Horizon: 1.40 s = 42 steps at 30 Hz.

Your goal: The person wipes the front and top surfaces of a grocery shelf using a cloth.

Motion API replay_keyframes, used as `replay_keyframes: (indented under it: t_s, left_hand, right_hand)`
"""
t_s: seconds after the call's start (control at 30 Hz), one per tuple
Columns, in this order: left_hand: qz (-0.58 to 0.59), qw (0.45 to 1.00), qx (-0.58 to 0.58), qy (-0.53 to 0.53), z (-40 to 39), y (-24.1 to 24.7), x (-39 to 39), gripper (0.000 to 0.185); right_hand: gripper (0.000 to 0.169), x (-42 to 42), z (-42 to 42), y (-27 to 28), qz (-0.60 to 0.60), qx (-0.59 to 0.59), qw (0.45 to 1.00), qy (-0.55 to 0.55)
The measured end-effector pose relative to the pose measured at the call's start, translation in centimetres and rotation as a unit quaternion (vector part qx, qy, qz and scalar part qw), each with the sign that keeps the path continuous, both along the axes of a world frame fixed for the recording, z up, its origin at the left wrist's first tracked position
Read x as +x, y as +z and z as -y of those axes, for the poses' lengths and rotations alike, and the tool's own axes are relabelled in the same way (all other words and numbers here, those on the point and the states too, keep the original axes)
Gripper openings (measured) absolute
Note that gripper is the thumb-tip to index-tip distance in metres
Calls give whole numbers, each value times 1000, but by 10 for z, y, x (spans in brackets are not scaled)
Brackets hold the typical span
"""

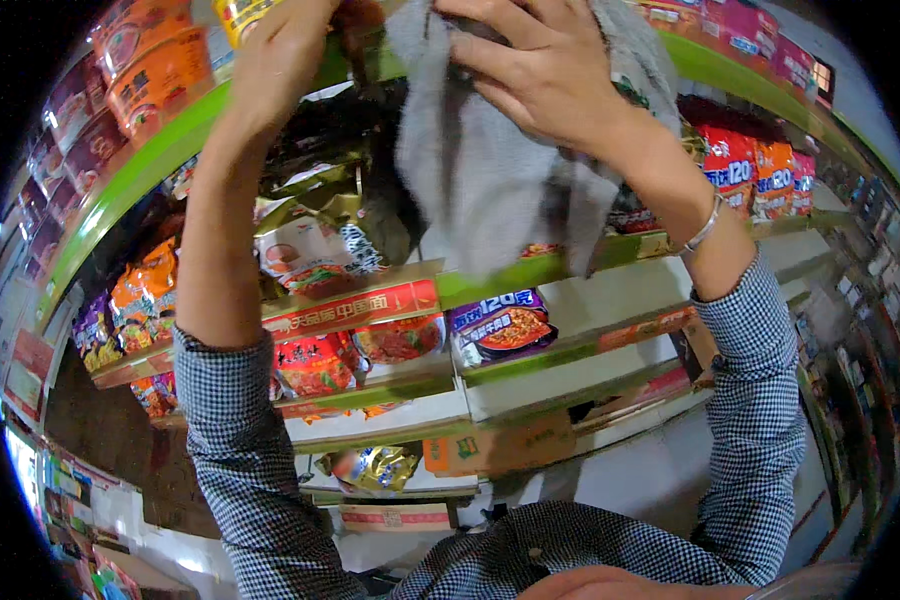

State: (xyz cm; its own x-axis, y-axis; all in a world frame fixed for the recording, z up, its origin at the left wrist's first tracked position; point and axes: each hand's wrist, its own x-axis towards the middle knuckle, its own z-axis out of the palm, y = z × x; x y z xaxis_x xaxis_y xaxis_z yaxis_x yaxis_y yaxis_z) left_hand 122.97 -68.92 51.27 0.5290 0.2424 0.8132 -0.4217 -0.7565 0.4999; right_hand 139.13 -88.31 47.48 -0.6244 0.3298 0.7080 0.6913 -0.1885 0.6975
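Note:
My right hand (pixel 544 71), with a silvery bracelet at the wrist, grips a grey cloth (pixel 487 180) that hangs down in loose folds before the shelves. To the left, my left hand (pixel 285 64) is raised to the green edge (pixel 146 157) of the top shelf, near a yellow noodle cup (pixel 241 19). Its fingers run past the upper rim of the picture, so whether it holds anything is hidden. Behind the cloth, part of the upper shelf is covered. White-and-gold noodle packets (pixel 307 251) lie on the shelf between my arms.
Orange tub noodles (pixel 161 82) stand stacked at upper left. Red noodle bags (pixel 727 169) sit at right. Lower down are a purple noodle packet (pixel 502 326), a red packet (pixel 315 364), a gold packet (pixel 382 466) and a cardboard box (pixel 506 442). Other stocked shelves (pixel 862 337) rise at far right.

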Motion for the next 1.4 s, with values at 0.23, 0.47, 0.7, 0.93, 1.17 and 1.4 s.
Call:
replay_keyframes:
  t_s: [0.23, 0.47, 0.7, 0.93, 1.17, 1.4]
  left_hand:
    - [-23, 993, 113, -4, -18, 8, 1, 51]
    - [-23, 999, 41, 11, -11, 11, 12, 48]
    - [-14, 994, 65, 92, -18, 7, 3, 44]
    - [-12, 990, 77, 118, -55, 11, 3, 43]
    - [-33, 996, 31, 78, -60, 13, 0, 40]
    - [28, 994, 26, 101, -60, 3, 0, 41]
  right_hand:
    - [38, 54, 82, -14, -49, -15, 995, -87]
    - [57, 137, 212, -21, -198, 121, 945, -229]
    - [56, 129, 181, 7, -253, 68, 949, -173]
    - [37, 89, 118, 45, -271, -78, 954, -98]
    - [29, 108, 122, 41, -218, 12, 971, -100]
    - [37, 159, 179, 31, -174, 74, 974, -123]
